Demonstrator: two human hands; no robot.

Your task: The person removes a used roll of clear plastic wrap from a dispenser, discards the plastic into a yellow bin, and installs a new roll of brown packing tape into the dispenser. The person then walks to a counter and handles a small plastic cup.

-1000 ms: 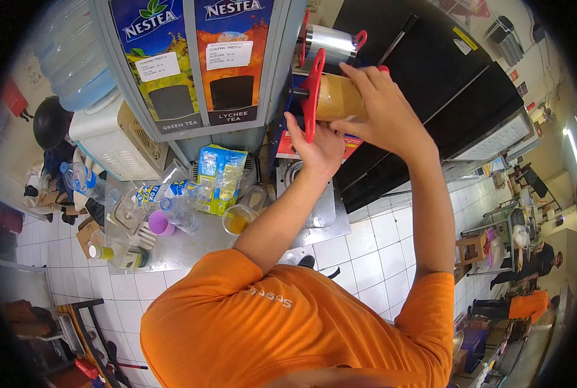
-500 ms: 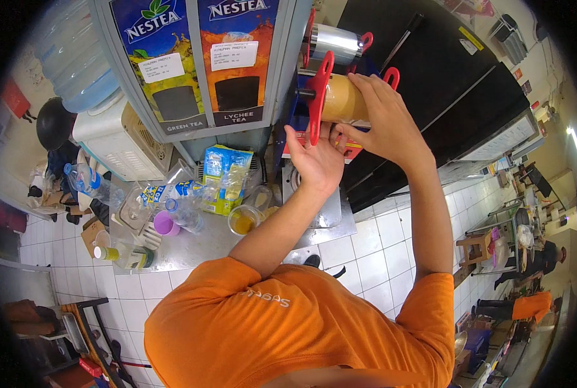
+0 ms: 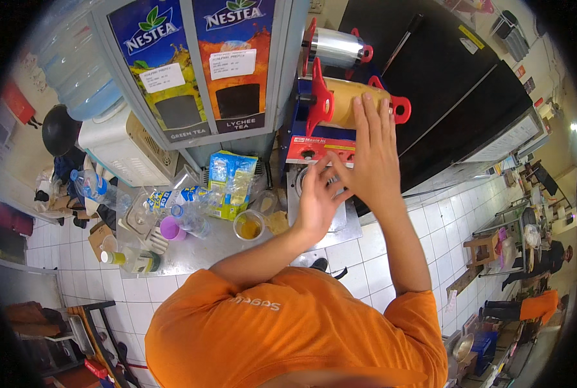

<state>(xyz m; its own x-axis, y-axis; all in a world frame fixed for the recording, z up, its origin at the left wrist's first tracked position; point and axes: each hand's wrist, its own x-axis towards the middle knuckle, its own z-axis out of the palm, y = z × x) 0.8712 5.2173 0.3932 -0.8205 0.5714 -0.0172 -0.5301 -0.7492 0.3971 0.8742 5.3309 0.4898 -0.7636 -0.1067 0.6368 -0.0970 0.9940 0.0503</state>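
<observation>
A tan roll of film point(image 3: 341, 103) lies between red lobed end holders point(image 3: 321, 108), mounted on a machine with a red front panel point(image 3: 297, 149). My right hand point(image 3: 374, 152) is raised to this roll, its straight fingers lying over the roll's near side. Whether they press on it or only hover, I cannot tell. Lower down, in front of the panel, is my left hand point(image 3: 319, 199), with fingers loosely bent and apart and nothing in them. Its fingertips are close to the right hand's thumb. Behind the tan roll sits a shiny silver roll point(image 3: 335, 49) with similar red holders.
To the left stands a drink dispenser point(image 3: 185, 137) with two picture panels. Below it, a metal table point(image 3: 217, 249) carries a blue-and-yellow pouch point(image 3: 227, 184), a clear cup point(image 3: 248, 226) of yellow liquid, a purple cup point(image 3: 171, 228) and plastic bottles. A black cabinet point(image 3: 443, 90) rises on the right.
My left hand has dropped from beneath the tan roll toward me. My right hand has gone from wrapping the roll to straight fingers lower on it. The red holders have turned.
</observation>
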